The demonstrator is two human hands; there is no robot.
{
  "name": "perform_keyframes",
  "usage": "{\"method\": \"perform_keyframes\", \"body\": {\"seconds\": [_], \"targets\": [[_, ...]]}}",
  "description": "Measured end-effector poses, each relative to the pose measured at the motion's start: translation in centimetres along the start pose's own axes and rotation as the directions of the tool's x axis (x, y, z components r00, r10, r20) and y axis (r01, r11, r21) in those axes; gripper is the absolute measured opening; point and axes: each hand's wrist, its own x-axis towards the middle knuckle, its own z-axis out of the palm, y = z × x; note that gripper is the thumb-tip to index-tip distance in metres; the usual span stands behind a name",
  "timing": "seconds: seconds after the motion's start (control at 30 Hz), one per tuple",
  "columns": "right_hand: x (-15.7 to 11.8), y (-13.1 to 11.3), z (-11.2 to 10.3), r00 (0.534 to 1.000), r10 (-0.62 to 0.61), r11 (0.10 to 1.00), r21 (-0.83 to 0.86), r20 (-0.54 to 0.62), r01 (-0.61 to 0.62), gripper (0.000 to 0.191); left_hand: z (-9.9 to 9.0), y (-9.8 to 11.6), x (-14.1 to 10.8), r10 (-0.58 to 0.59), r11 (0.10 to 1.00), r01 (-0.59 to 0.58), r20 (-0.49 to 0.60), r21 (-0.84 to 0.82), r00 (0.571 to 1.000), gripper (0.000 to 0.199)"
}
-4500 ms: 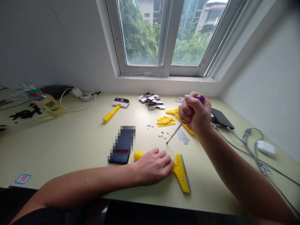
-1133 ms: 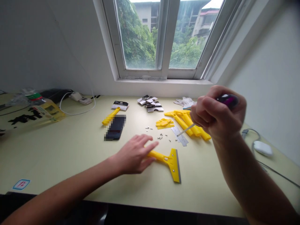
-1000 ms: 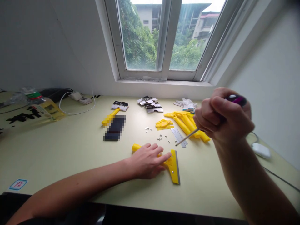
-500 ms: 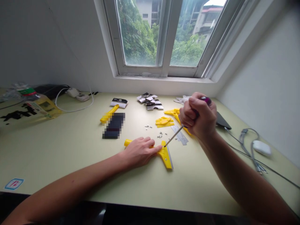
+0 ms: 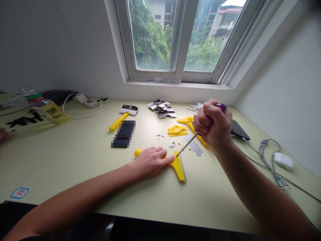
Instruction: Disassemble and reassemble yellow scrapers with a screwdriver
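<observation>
My left hand (image 5: 151, 162) is wrapped over the handle of a yellow scraper (image 5: 179, 171) lying flat on the table, its index finger reaching the scraper's head. A metal blade runs along the head's right edge. My right hand (image 5: 213, 122) grips a screwdriver (image 5: 187, 145) by its purple and black handle, and the tip meets the head near my left index finger. Small screws (image 5: 172, 145) and nuts (image 5: 158, 135) lie behind the scraper. Loose blades (image 5: 194, 146), yellow plastic pieces (image 5: 177, 130) and another yellow scraper (image 5: 186, 120) rest farther back.
Black-and-white cards (image 5: 163, 108) lie near the window. A yellow handle (image 5: 120, 120) and a pixelated dark object (image 5: 123, 134) are left of centre. A bottle (image 5: 48, 112) stands left; cables (image 5: 268, 159) and a white case (image 5: 284, 160) are right. Another person's hand (image 5: 3, 134) shows at the left edge.
The view has shifted slightly, moving the tabletop things a little to the right. Another person's hand has appeared at the left edge. Both my hands keep their holds.
</observation>
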Motion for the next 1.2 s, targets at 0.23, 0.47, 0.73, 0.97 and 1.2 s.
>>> {"method": "perform_keyframes", "body": {"seconds": [0.23, 0.47, 0.73, 0.97, 1.2], "targets": [[-0.1, -0.2, 0.1, 1.000, -0.007, 1.000, 0.020, 0.004, 0.007, 0.034, -0.1, 0.0, 0.1, -0.006, 1.000, 0.006, 0.004, -0.001, 1.000, 0.036], [0.0, 0.3, 0.1, 1.000, -0.010, 0.999, -0.035, -0.025, 0.009, 0.037, -0.1, 0.1, 0.1, -0.010, 1.000, 0.010, 0.009, -0.009, 1.000, 0.037], [0.0, 0.1, 0.3, 0.998, 0.059, 0.991, -0.118, -0.039, -0.063, 0.047, 0.3, 0.2, 0.0, -0.021, 1.000, 0.021, -0.014, 0.012, 1.000, 0.036], [-0.2, -2.7, -0.4, 0.992, 0.077, 0.651, -0.758, 0.104, 0.029, 0.026, 0.4, 0.1, -0.1, -0.020, 1.000, 0.020, -0.030, 0.006, 0.999, 0.036], [0.7, -4.7, -3.3, 0.984, -0.007, 0.388, -0.907, 0.175, 0.164, 0.039, 0.4, 0.0, -0.1, -0.012, 1.000, 0.012, -0.035, -0.009, 0.999, 0.037]]}}
